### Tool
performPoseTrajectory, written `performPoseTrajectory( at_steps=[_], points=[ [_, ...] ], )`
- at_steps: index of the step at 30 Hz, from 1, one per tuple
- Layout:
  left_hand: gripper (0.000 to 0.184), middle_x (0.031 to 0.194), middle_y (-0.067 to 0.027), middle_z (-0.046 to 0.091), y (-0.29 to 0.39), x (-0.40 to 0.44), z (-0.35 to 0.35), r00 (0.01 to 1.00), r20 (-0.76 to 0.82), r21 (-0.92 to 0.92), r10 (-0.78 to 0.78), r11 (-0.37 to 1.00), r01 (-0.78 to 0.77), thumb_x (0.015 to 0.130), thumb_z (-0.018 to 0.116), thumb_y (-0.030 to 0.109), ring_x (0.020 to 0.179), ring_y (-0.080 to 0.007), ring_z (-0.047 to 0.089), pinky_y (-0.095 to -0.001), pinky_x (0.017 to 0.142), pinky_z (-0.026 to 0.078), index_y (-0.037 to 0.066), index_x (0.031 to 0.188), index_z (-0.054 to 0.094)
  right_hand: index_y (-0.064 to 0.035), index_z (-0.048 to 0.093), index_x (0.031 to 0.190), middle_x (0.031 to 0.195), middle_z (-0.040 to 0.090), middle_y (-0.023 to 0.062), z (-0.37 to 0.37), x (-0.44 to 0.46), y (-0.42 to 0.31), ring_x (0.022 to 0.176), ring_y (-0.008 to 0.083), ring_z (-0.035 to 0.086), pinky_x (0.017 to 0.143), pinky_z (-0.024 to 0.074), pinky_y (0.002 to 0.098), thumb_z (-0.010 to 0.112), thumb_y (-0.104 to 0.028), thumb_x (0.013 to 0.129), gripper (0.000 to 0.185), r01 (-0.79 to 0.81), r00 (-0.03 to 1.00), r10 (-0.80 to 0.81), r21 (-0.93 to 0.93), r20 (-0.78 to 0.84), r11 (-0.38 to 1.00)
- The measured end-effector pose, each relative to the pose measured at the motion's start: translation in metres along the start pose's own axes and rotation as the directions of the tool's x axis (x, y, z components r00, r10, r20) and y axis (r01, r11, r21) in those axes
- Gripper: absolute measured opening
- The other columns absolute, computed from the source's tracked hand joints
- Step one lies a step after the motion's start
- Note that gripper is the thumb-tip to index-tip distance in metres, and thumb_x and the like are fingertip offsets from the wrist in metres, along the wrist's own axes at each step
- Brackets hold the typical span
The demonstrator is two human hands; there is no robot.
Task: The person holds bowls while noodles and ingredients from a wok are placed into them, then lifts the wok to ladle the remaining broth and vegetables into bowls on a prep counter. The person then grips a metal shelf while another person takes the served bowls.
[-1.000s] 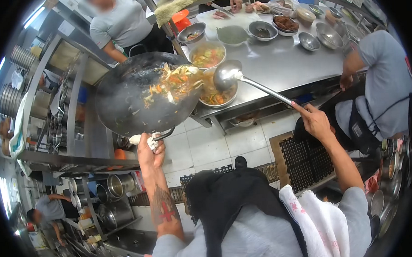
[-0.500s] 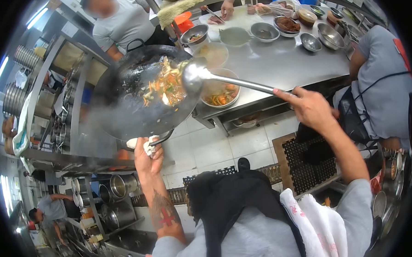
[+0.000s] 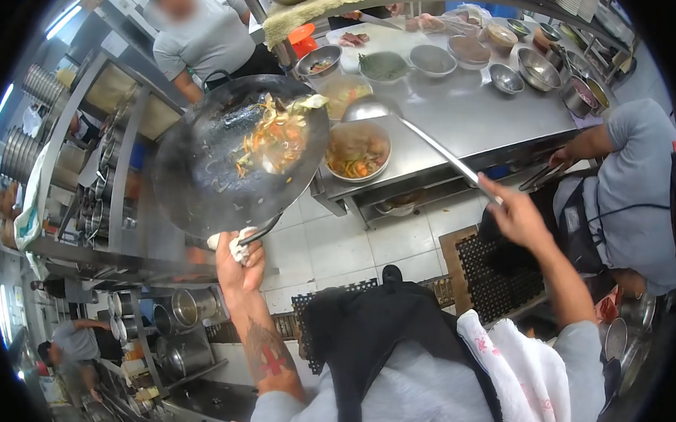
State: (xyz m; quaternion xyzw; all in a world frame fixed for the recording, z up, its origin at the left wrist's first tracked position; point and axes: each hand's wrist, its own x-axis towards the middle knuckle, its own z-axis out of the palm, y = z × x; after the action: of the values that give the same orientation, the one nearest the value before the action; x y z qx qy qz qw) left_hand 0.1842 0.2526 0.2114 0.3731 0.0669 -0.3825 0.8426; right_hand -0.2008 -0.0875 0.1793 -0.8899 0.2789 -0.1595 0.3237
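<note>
My left hand (image 3: 240, 259) is closed round a white cloth (image 3: 239, 247) at the handle of a large black wok (image 3: 215, 171). The wok is tilted toward the steel table, and cooked shredded vegetables (image 3: 278, 142) lie along its right side. My right hand (image 3: 513, 212) grips the end of a long-handled ladle (image 3: 445, 153). The ladle's bowl hangs over the table edge, to the right of the wok and apart from it. Just below the ladle bowl stands a steel bowl of mixed vegetables (image 3: 358, 151), with steam over it. Another bowl (image 3: 344, 94) is partly hidden behind the ladle.
Several metal bowls (image 3: 432, 60) and a white cutting board (image 3: 379, 37) with meat are on the steel table (image 3: 454, 111). A co-worker (image 3: 210, 35) stands beyond the wok; another (image 3: 631, 183) is close on my right. A pot rack (image 3: 86, 146) is at left.
The ladle has moved right, away from the wok's rim, and its bowl has turned. More food lies in the near bowl's view, with steam. The right co-worker's arm now reaches toward the table.
</note>
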Motion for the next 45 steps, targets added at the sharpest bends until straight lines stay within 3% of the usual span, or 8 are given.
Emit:
performPoseTrajectory(
  at_steps=[1, 7, 12, 15, 23, 32, 37, 45],
  points=[
    [0.016, 0.079, -0.0106, 0.054, 0.001, -0.002, -0.005, 0.999, 0.041, -0.054, -0.008, 0.998, 0.01, 0.093, 0.051, 0.017, 0.05, -0.0112, 0.041, -0.022, 0.037, 0.033, 0.003, 0.087, 0.049, -0.0191, 0.05, 0.144, 0.115, 0.066, 0.0201, 0.001, -0.005, -0.016, 0.09, 0.0273, 0.069, 0.079, 0.053, 0.0337, 0.061, -0.001, 0.09, 0.058, -0.342, 0.914, 0.342, -0.036, 0.221, 0.939],
    [0.02, 0.079, -0.0098, 0.053, 0.003, -0.031, 0.012, 0.994, 0.071, -0.142, -0.078, 0.986, 0.087, 0.093, 0.051, 0.019, 0.053, -0.0109, 0.043, -0.0221, 0.036, 0.033, 0.002, 0.085, 0.048, -0.0124, 0.047, 0.145, 0.135, 0.058, 0.0201, 0.06, -0.023, -0.032, 0.125, 0.0283, 0.058, 0.099, 0.045, 0.0322, 0.06, -0.005, 0.091, 0.056, -0.434, 0.874, 0.34, 0.244, 0.347, 0.867],
    [0.021, 0.074, -0.0077, 0.049, 0.006, -0.047, 0.032, 0.995, 0.044, -0.129, -0.086, 0.987, 0.091, 0.093, 0.051, 0.017, 0.055, -0.0117, 0.042, -0.0221, 0.037, 0.032, 0.0, 0.08, 0.047, -0.0171, 0.042, 0.149, 0.118, 0.068, 0.0174, 0.092, -0.033, -0.008, 0.093, 0.0248, 0.07, 0.078, 0.0537, 0.0333, 0.059, -0.006, 0.094, 0.059, -0.287, 0.958, 0.264, 0.4, 0.113, 0.871],
    [0.019, 0.075, -0.0065, 0.047, 0.01, -0.054, 0.031, 0.987, 0.125, -0.143, -0.104, 0.982, 0.121, 0.093, 0.05, 0.016, 0.054, -0.0117, 0.041, -0.0232, 0.038, 0.031, 0.0, 0.084, 0.046, -0.0177, 0.03, 0.154, 0.077, 0.046, 0.0006, 0.102, -0.015, -0.031, 0.049, 0.0047, 0.038, 0.04, 0.0344, 0.0206, 0.053, -0.012, 0.101, 0.058, -0.491, 0.852, 0.369, 0.811, 0.37, 0.32],
    [0.02, 0.071, -0.0051, 0.044, 0.014, -0.062, 0.033, 0.996, 0.065, -0.105, -0.061, 0.992, 0.068, 0.093, 0.05, 0.017, 0.054, -0.012, 0.04, -0.0239, 0.039, 0.031, 0.002, 0.08, 0.045, -0.0158, 0.034, 0.152, 0.082, 0.048, 0.003, 0.093, 0.013, -0.055, 0.047, 0.0042, 0.037, 0.039, 0.0354, 0.0191, 0.052, -0.016, 0.102, 0.054, -0.561, 0.772, 0.093, 0.744, 0.628, -0.362],
    [0.016, 0.075, -0.0111, 0.055, -0.005, -0.048, -0.04, 0.992, -0.108, -0.008, -0.063, 0.998, 0.063, 0.092, 0.05, 0.018, 0.048, -0.0114, 0.042, -0.0217, 0.037, 0.034, 0.002, 0.089, 0.049, -0.019, 0.031, 0.154, 0.079, 0.051, 0.0033, 0.061, 0.01, -0.12, 0.044, 0.005, 0.041, 0.037, 0.0367, 0.0213, 0.051, -0.012, 0.102, 0.057, -0.535, 0.84, 0.145, 0.842, 0.522, 0.069],
    [0.013, 0.073, -0.0126, 0.056, -0.002, -0.055, -0.089, 0.997, -0.043, -0.123, -0.058, 0.991, 0.052, 0.092, 0.05, 0.014, 0.049, -0.0141, 0.046, -0.0225, 0.037, 0.035, 0.002, 0.098, 0.051, -0.0135, 0.039, 0.149, 0.075, 0.063, 0.0135, 0.1, 0.072, -0.148, 0.057, 0.0269, 0.061, 0.054, 0.0491, 0.0387, 0.054, -0.013, 0.097, 0.054, -0.02, 0.953, -0.092, 0.365, 0.289, 0.931],
    [0.01, 0.075, -0.014, 0.06, 0.027, -0.059, -0.158, 0.99, -0.128, 0.069, 0.062, 0.996, -0.054, 0.089, 0.052, 0.009, 0.046, -0.0141, 0.048, -0.0237, 0.036, 0.032, 0.001, 0.095, 0.053, -0.0052, 0.043, 0.145, 0.087, 0.066, 0.0287, 0.163, 0.112, -0.227, 0.083, 0.0466, 0.064, 0.077, 0.051, 0.0504, 0.056, -0.016, 0.093, 0.055, 0.31, 0.897, -0.216, -0.2, 0.386, 0.93]
  ],
)
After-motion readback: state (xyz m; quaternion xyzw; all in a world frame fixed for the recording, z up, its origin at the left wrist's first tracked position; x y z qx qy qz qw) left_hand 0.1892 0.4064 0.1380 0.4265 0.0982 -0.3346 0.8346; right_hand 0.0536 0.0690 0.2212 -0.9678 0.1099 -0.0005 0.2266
